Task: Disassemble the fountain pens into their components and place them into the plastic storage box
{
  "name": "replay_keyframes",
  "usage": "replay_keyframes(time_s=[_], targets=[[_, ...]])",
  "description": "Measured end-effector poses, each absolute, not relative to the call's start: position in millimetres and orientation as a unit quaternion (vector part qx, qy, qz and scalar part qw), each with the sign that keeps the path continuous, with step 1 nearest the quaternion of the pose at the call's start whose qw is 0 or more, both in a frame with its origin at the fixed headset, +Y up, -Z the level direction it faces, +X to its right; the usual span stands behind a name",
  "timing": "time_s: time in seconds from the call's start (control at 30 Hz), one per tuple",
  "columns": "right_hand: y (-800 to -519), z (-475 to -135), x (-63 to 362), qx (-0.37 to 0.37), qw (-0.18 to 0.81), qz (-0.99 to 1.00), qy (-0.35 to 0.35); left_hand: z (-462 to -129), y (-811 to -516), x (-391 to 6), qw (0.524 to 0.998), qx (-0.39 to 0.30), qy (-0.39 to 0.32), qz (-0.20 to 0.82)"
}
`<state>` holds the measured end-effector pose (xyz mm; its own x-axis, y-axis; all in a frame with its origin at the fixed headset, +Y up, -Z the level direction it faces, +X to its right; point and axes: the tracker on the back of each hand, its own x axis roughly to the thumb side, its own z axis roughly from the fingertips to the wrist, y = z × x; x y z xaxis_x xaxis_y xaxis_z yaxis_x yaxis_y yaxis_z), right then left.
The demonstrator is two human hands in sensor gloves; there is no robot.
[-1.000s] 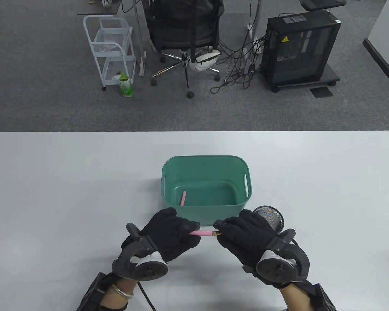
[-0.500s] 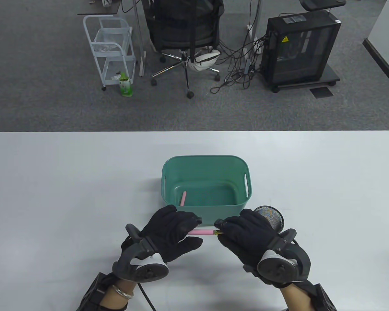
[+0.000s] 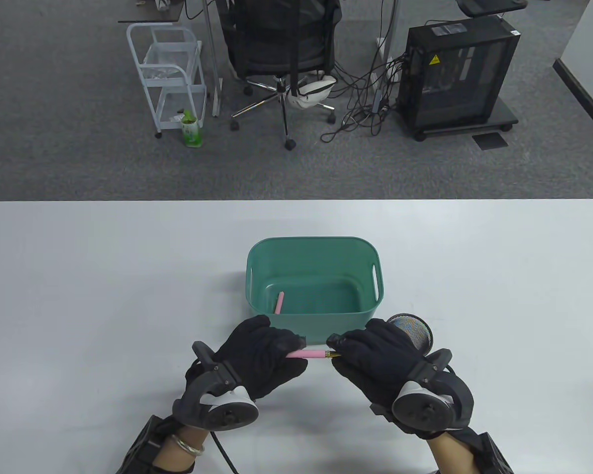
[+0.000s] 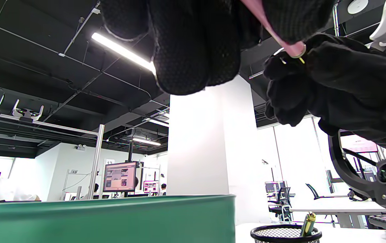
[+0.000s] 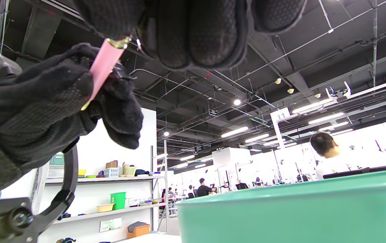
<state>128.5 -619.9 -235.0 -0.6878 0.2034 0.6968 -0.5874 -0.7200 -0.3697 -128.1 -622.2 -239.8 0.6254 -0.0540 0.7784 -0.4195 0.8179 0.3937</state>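
Note:
A pink fountain pen barrel (image 3: 310,354) with a gold ring at its right end lies level between both hands, just in front of the green plastic box (image 3: 314,245). My left hand (image 3: 285,356) grips its left part, fingers curled round it. My right hand (image 3: 337,349) pinches the gold end; the part inside those fingers is hidden. The left wrist view has the pink barrel (image 4: 269,32) running from my left fingers (image 4: 196,47) to the right hand (image 4: 317,81). In the right wrist view the barrel (image 5: 102,65) meets my right fingers (image 5: 193,30). A pink pen piece (image 3: 279,302) lies in the box.
A black mesh pen cup (image 3: 414,332) stands right of the box, partly behind my right hand; in the left wrist view the cup (image 4: 285,234) holds a yellow-green pen (image 4: 306,223). The white table (image 3: 79,276) stretches wide on both sides.
My left fingers loosened and spread half a second ago, then closed round the pink barrel again. The right hand and the pen stayed in place.

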Motion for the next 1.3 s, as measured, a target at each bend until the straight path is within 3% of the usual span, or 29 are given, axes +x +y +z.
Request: replay_keyframes(time_s=[1.3], targets=[[-620.3, -235.1, 127.7, 0.323, 0.226, 0.869, -0.299, -238.1, -622.8, -127.3, 0.858, 0.297, -0.409, 0.096]])
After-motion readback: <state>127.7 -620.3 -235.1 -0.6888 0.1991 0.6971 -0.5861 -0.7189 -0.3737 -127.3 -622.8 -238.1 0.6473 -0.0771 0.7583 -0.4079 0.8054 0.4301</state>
